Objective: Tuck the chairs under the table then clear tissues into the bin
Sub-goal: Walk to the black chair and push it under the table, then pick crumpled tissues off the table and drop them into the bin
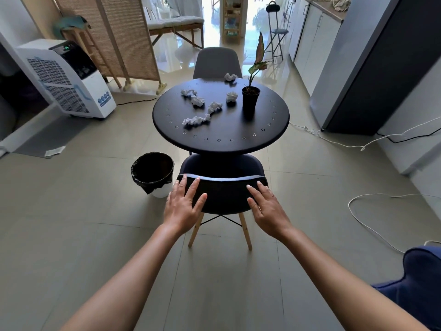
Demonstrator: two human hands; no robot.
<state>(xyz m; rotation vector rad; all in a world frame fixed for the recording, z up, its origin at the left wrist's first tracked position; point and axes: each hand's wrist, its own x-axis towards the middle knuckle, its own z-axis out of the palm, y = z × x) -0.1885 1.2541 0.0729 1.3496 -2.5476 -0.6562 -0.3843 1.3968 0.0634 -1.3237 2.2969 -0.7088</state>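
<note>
A round black table [222, 137] stands ahead of me. Several crumpled white tissues [196, 120] lie on its top. The near dark chair [224, 194] has its seat partly under the table's front edge. My left hand [185, 204] lies flat, fingers spread, on the left of the chair's backrest. My right hand [267, 205] lies flat on the right of it. A grey chair [217, 63] stands at the far side of the table. A white bin [152, 173] with a black liner sits on the floor, left of the near chair.
A potted plant [250, 96] stands on the table's right part. An air cooler [69, 77] is at the left, a fridge [372, 68] at the right. White cables [358, 206] trail over the floor on the right. A blue seat [420, 278] sits at lower right.
</note>
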